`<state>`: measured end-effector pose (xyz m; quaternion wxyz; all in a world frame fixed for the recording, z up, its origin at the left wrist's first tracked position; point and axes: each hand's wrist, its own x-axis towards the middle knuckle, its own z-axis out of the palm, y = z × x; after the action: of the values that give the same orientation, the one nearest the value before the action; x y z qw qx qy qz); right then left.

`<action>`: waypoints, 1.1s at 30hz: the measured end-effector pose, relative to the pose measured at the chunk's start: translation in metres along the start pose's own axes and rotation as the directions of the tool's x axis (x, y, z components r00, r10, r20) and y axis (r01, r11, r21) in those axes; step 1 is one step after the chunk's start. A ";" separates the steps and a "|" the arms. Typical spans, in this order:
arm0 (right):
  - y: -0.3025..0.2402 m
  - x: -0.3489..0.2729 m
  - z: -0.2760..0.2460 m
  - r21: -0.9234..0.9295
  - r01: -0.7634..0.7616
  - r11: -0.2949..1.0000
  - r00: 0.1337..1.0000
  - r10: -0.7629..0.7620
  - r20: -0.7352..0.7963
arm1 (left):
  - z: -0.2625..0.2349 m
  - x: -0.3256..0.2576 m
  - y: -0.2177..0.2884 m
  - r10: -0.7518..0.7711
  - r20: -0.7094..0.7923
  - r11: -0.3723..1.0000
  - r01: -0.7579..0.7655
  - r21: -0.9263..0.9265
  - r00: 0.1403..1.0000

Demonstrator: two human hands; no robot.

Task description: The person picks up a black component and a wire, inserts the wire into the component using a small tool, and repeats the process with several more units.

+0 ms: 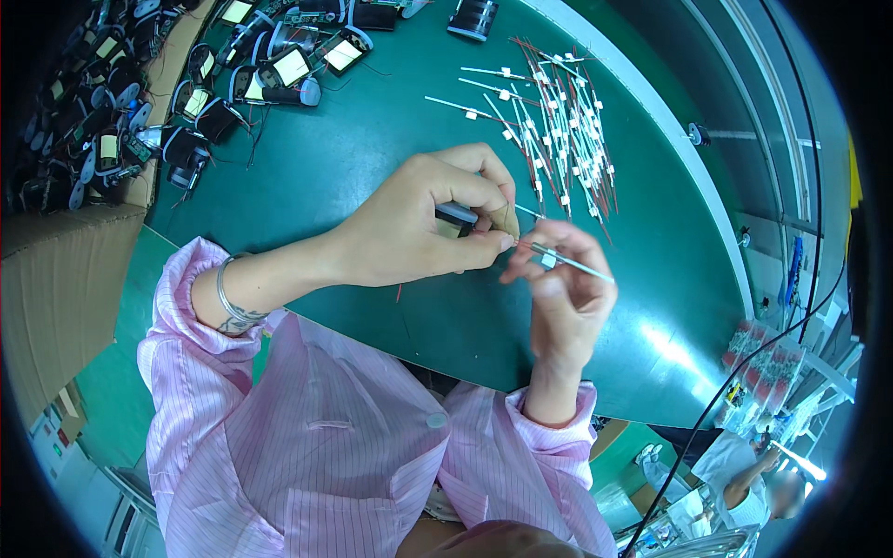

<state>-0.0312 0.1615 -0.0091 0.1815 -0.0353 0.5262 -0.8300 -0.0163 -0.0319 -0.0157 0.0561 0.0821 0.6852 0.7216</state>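
My left hand is closed around a small black device, mostly hidden by the fingers. Thin red wires come out at the pinched thumb and fingertips. Beside it, my right hand is slightly blurred, its fingers curled around a thin wire lead with a pale sleeve and a small white tag. The lead's red end points toward the left fingertips. Whether the two sets of wires touch cannot be made out. Farther off lies a loose pile of similar tagged leads on the green table.
Several black devices with pale rectangles and loose wires lie at the far left. More fill a cardboard box at the table's left edge. One black device sits at the far edge. A black cable hangs at right; another person is beyond.
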 end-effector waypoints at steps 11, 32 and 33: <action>0.013 -0.005 0.000 -0.309 0.070 0.948 0.998 -0.066 0.025 | 0.000 -0.003 -0.005 0.077 0.031 0.990 -0.080 0.115 0.997; 0.008 0.004 -0.013 0.269 -0.103 0.958 0.993 0.081 0.091 | -0.002 0.002 -0.022 -0.186 0.101 0.916 0.210 -0.343 0.977; 0.007 0.003 -0.013 0.271 -0.100 0.957 0.993 0.078 0.090 | 0.001 0.003 -0.020 -0.186 0.104 0.917 0.211 -0.340 0.977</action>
<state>-0.0355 0.1687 -0.0211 0.2421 -0.0184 0.3992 -0.8841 -0.0194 -0.0297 -0.0358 0.1666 0.0262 0.5488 0.8188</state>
